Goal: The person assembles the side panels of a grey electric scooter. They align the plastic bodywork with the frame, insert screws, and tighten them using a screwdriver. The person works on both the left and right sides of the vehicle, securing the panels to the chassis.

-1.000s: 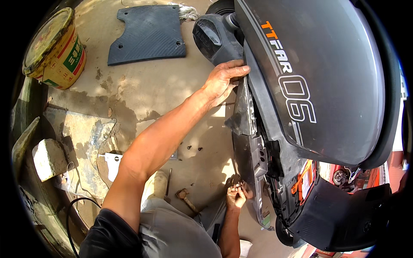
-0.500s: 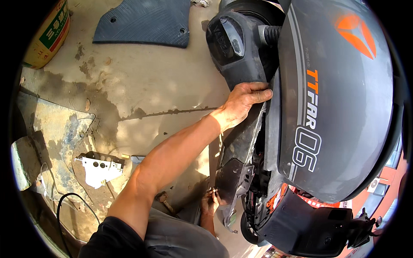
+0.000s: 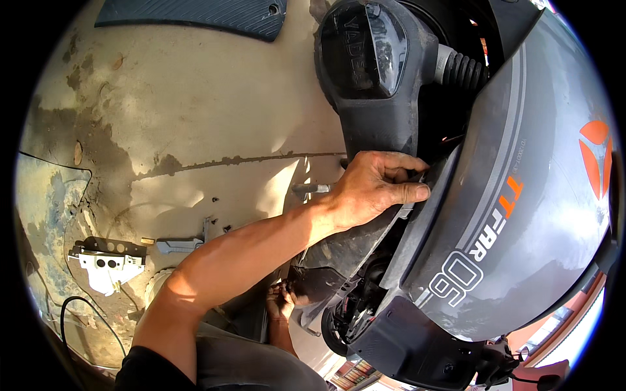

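Note:
A dark grey scooter (image 3: 450,215) fills the right side, sideways in view. My left hand (image 3: 381,186) reaches across to the lower edge of its black side trim (image 3: 420,221); thumb and curled fingers close on the trim's end. Lower down, my right hand (image 3: 280,301) has its fingers bent together beside a dark, dusty lower panel (image 3: 316,283). Whatever is between those fingers is too small to make out. Beneath the trim, a gap shows dark inner parts (image 3: 375,270) of the scooter.
A black ribbed floor panel (image 3: 189,14) lies on the concrete at the top. Left of my forearm are a white metal bracket (image 3: 107,270), a grey tool (image 3: 179,246) and a black cable (image 3: 81,300). The scooter's rear wheel cover (image 3: 378,72) stands beyond my left hand.
The view has shifted, and the scooter appears larger and more tilted. My left hand stays at the trim edge, its fingers more curled. My right hand remains beside the lower panel.

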Demonstrator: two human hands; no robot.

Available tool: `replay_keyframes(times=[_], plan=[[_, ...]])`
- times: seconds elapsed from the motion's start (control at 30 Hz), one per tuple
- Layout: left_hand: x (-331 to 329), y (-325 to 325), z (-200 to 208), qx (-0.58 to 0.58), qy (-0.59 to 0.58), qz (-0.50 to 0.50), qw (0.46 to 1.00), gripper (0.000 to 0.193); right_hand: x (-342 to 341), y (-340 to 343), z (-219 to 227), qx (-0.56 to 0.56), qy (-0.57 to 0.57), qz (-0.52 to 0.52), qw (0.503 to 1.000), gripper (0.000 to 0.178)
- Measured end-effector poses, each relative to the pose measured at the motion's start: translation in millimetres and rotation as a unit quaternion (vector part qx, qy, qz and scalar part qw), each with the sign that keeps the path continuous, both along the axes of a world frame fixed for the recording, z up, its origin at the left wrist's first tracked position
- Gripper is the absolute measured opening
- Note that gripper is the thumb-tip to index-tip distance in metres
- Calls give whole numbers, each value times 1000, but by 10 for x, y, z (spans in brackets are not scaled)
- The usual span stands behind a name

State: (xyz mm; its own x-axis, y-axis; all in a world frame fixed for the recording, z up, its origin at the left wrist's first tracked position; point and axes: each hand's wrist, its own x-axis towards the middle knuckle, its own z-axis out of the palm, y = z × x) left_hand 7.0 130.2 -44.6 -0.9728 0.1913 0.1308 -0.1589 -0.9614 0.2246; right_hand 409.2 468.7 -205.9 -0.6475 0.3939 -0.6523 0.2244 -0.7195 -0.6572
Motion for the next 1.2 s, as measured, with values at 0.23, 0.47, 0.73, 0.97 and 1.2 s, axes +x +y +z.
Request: replay_keyframes(times=[0.23,0.47,0.73,0.97,1.2], plan=[[-60,80,-110,35,15,32,999,52,-101,-120,56,56,-24,-20,998,34],[-85,107,-57,47,16,63,997,44,-270,-140,176,181,-81,-74,977,39],[150,128,-130,-107,28,85,990,70,-295,160,458,74,-8,-14,997,37],[640,301,-326,-160,43,43,985,96,-295,194,313,80,18,-74,994,33],[638,313,-297,-166,15,49,985,100,-293,-38,377,11,97,-54,994,38]])
